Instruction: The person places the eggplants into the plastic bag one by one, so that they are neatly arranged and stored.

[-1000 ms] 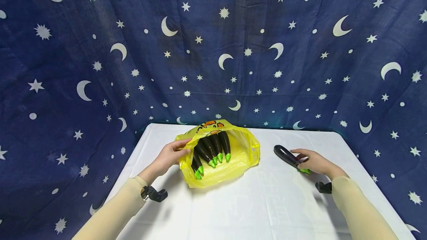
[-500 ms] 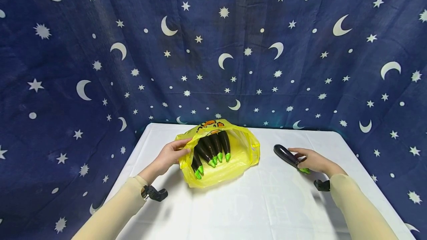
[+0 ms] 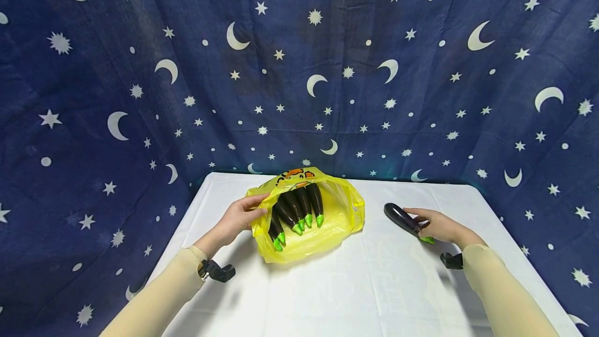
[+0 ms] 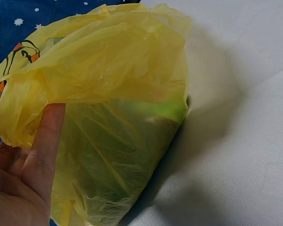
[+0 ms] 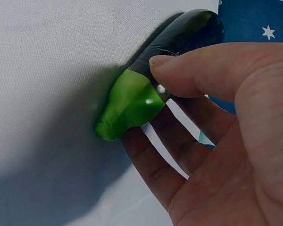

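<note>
In the head view, a lone eggplant [image 3: 403,218] is seen lying on the white table [image 3: 355,285], well to the right of a yellow plastic bag [image 3: 327,225], and it is pinched near its green stem end by the right hand [image 3: 437,227]. The bag's mouth is held open at its left edge by the left hand [image 3: 236,218], and more eggplants [image 3: 295,209] are shown inside. In the left wrist view, the bag's thin rim [image 4: 61,92] is gripped between thumb and fingers [image 4: 45,146]; the film looks limp and easily torn. In the right wrist view, the thumb [image 5: 193,70] is pressed on the dark body [image 5: 179,37] just above the green cap [image 5: 129,103], with fingers curled beneath. The skin looks glossy and likely slippery, the piece light and rigid, so a hold near the cap is judged sound.
</note>
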Motion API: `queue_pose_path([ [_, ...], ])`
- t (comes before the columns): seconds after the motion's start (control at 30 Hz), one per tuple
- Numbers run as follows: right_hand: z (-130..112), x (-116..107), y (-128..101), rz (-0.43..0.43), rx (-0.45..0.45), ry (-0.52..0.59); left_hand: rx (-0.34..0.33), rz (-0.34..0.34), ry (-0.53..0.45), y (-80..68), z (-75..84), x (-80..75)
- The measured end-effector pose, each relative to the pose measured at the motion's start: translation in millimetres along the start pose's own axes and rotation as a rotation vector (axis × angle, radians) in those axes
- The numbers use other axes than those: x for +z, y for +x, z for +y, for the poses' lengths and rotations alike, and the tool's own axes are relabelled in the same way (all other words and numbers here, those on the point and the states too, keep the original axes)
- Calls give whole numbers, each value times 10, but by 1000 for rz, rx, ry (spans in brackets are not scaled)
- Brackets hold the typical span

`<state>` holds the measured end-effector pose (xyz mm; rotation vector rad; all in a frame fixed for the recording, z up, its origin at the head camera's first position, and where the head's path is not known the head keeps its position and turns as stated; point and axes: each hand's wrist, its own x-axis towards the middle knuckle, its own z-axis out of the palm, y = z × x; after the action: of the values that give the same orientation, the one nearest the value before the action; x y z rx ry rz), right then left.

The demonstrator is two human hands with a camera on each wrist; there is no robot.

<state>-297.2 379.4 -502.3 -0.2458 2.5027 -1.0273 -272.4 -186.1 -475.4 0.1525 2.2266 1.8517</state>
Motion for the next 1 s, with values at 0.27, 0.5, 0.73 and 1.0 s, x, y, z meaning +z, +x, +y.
queue_pose_path([
  [0.27,-13,1,-4,-10,-8,2,5,-2,-5,-7,6,1],
  [0.5,-10,0,10,-14,-6,-12,6,0,-4,-17,18,3],
  [0.73,8,6,19,-7,-4,-12,6,1,-3,-15,15,1],
  [1.0,13,16,15,-3,2,-14,6,1,-5,4,-16,-12],
])
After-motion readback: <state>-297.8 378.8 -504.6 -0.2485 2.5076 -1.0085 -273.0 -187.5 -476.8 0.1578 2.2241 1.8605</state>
